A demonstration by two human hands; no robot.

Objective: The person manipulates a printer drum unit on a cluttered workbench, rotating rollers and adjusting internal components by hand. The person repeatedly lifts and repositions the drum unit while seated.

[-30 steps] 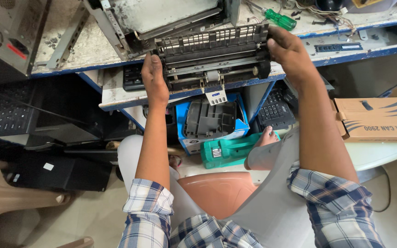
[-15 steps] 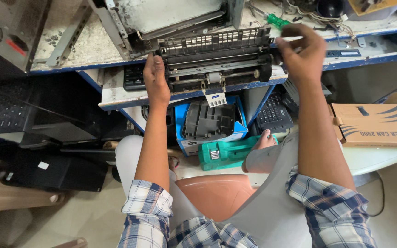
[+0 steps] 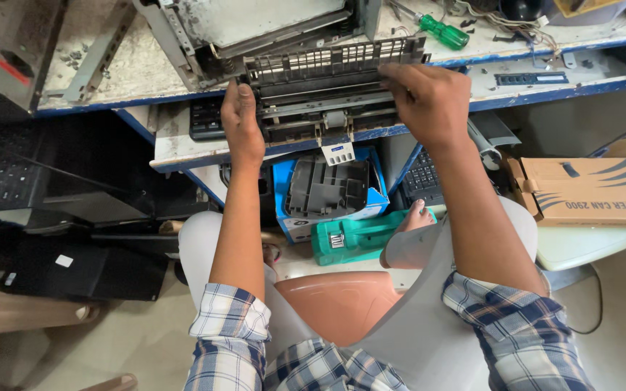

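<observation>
Holding a dark plastic printer assembly (image 3: pixel 331 90) by its two ends, the person is keeping it at the front edge of the workbench (image 3: pixel 545 76), just before an opened grey printer body (image 3: pixel 255 29). The left hand (image 3: pixel 241 123) is gripping the left end with fingers curled around it; the right hand (image 3: pixel 429 98) is closing over the right end from above. The part is looking long, thin and ribbed, so probably it is light but a little flexible, and its small tabs, rollers and hanging white label (image 3: pixel 338 153) are seeming fragile. Taking it at the solid end pieces, as now, is seeming safest, not at the ribbed grille. A green screwdriver (image 3: pixel 440 31) is lying on the bench behind.
</observation>
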